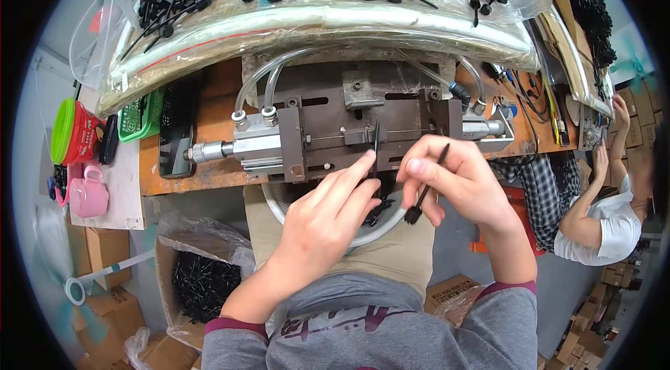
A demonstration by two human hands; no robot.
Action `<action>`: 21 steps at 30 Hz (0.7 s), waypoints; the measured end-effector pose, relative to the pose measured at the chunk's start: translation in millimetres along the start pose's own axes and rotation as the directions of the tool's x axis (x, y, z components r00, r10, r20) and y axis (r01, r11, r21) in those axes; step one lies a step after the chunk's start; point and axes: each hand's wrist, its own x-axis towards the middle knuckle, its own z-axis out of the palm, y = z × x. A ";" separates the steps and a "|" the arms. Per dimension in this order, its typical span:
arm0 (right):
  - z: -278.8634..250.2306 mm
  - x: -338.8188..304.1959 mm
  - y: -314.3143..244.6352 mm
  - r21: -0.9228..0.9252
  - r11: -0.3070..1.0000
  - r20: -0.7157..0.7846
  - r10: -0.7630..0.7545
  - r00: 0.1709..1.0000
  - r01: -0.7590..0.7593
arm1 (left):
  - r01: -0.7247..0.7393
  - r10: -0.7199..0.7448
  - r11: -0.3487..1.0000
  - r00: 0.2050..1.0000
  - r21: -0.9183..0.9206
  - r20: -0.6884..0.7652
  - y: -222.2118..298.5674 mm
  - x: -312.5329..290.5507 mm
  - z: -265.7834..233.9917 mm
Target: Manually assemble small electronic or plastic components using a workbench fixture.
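My right hand (457, 178) pinches a black plastic part with a thin stem and a knobbed end (413, 216), its knob pointing down toward my lap. To its left, my left hand (322, 222) reaches over the front of the brown metal fixture (321, 119). The fingertips of that hand close on another thin black stem (377, 138), which stands in front of the small central metal block (360, 135). The lower end of this stem is hidden by the fingers. A second metal block (359, 91) is bolted behind it.
Air cylinders (258, 146) with clear hoses flank the fixture. Behind lies a plastic-lined tray (314, 24) heaped with black parts. A box of black parts (202, 286) sits lower left. A pink cup (89, 192) and red tub (77, 132) stand left. Another person (593, 223) works at right.
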 end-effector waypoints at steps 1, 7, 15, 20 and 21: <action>0.6 1.0 0.3 -0.003 0.999 -0.046 -0.042 0.998 0.042 | -0.007 0.007 0.999 1.000 0.048 0.000 -0.9 -0.4 2.3; -4.1 -5.8 -0.3 0.028 0.991 -0.052 -0.129 0.990 0.131 | -0.066 0.052 0.958 0.997 0.278 0.058 -1.6 1.6 12.2; -3.3 -13.9 -2.0 0.079 0.990 -0.127 -0.109 0.986 0.120 | -0.064 0.006 0.939 0.985 0.337 0.171 -1.1 14.1 6.2; -3.4 -15.1 -1.5 -0.018 0.994 -0.208 -0.106 0.972 0.104 | -0.030 -0.025 0.961 0.980 0.274 0.196 -3.7 14.8 2.2; -3.5 -13.9 0.5 -0.013 0.993 -0.220 -0.117 0.969 0.117 | -0.021 -0.032 0.968 0.978 0.248 0.206 -4.0 15.6 -0.1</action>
